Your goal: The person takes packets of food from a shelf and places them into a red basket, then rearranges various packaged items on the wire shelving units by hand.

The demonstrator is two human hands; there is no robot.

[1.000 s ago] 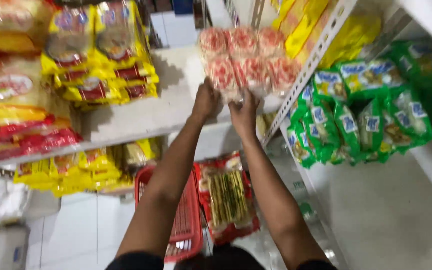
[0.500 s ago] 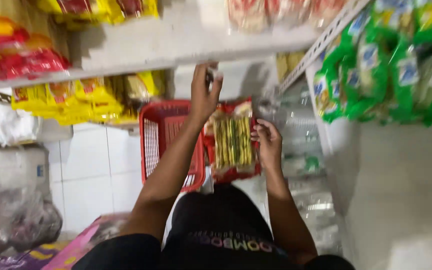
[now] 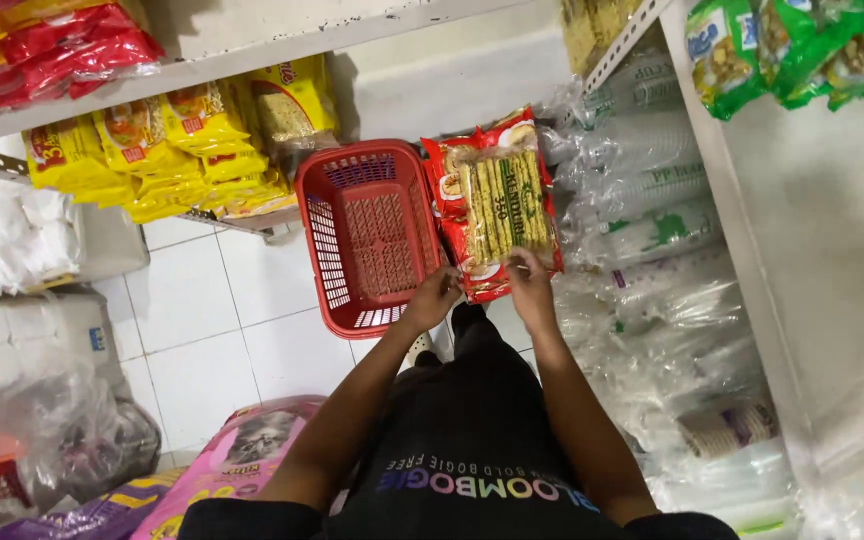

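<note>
Red plastic basket (image 3: 367, 235) stands on the tiled floor (image 3: 202, 320), tipped against the shelf front so its mouth faces the person. Beside it leans a clear bundle of stick-snack packets (image 3: 497, 200), upright. The right hand (image 3: 530, 285) grips its lower edge; the left hand (image 3: 434, 298) seems to pinch the bottom corner, fingers curled, steadying it.

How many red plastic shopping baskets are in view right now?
1. The red plastic shopping basket sits on the white tiled floor, beside the clear packet of yellow-green biscuit sticks that both hands touch. Others may be hidden beyond the frame.
</note>
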